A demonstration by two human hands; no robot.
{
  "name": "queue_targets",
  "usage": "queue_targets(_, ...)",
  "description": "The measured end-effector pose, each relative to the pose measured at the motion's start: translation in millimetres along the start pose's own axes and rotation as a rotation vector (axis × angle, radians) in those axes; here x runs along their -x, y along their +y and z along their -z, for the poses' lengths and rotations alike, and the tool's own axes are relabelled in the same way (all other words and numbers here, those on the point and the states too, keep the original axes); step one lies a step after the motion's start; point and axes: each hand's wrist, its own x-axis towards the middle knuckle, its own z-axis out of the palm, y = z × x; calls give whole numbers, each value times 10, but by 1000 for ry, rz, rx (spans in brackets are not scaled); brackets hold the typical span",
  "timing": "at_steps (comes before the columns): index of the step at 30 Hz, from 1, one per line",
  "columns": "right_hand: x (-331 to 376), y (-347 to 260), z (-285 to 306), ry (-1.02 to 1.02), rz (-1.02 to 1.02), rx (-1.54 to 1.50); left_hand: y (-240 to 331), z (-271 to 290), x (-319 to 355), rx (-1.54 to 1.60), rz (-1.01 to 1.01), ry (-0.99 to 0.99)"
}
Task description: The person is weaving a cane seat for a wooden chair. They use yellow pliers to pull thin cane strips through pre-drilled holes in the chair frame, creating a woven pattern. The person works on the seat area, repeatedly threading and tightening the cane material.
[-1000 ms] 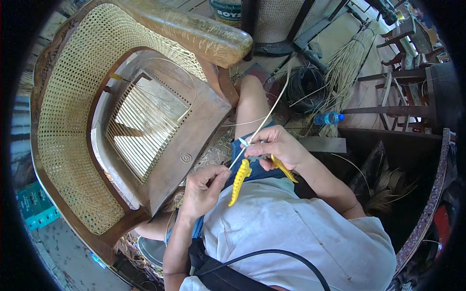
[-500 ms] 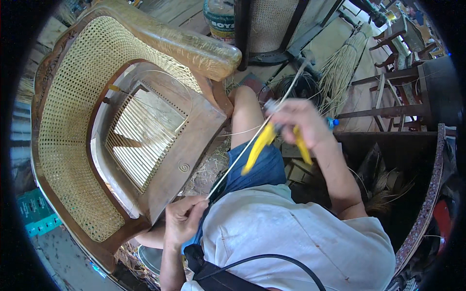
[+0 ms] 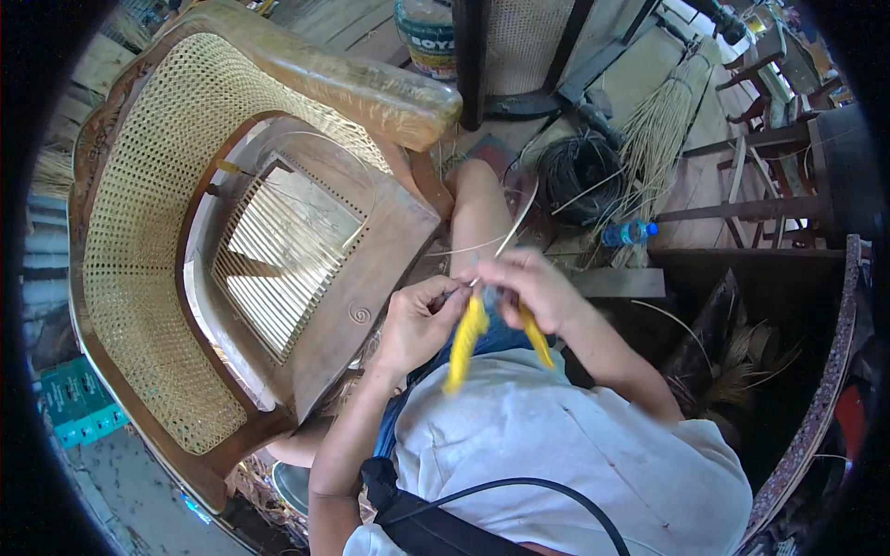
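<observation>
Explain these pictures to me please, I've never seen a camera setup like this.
There is no machine here; a person works with two bare hands. The view comes from a wide fisheye camera on that person's head, looking down, so straight edges bend near the rim. The right hand holds a yellow-handled, plier-like tool; the left hand is close beside it. A thin, pale strand runs up from the fingertips, but blur hides how they hold it. At left is a brown wooden armchair with a woven tan cane back and pale parallel strands across its seat opening. On the floor are a blue plastic bottle, a round black coil and a bundle of long straw-coloured strands.
</observation>
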Motion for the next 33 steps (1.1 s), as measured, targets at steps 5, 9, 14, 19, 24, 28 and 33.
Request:
queue_targets(5,-227,-581,778,323,278,-86,69,297,320,74,163,-29)
queue_targets(9,-108,-256,482,-124,-28,120,56,173,324,181,188,18)
queue_targets(14,-86,232,-191,-163,-156,-22,-65,106,355,183,139,36)
queue_targets(19,-125,283,-159,-193,-147,-38,-38,88,487,1,78,86)
queue_targets(24,-160,127,26,-73,-127,-94,-35,167,652,-50,79,129)
queue_targets(28,-123,-120,228,-49,-12,-17,38,288,912,-109,54,152)
queue_targets(33,-127,-272,337,-46,67,-9,169,408,1090,-51,96,142)
